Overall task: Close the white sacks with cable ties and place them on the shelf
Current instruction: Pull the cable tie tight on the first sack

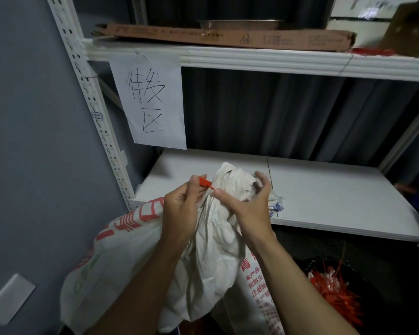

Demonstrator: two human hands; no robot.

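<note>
One red cable tie (205, 182) in left hand (179, 209), right hand (249, 206) on white sack (211, 262).

Grips gathered neck of white sack (211, 257) with right hand (248, 210), thumb beside the tie. Pinches red cable tie (205, 183) at that neck with left hand (179, 211). Sack top in front of lower shelf board (324, 197). Paper sign (150, 100) hung from upper shelf (276, 61), flat cardboard box (228, 37) on top. Heap of red ties (334, 288) in black bag (310, 263), lower right.
</note>
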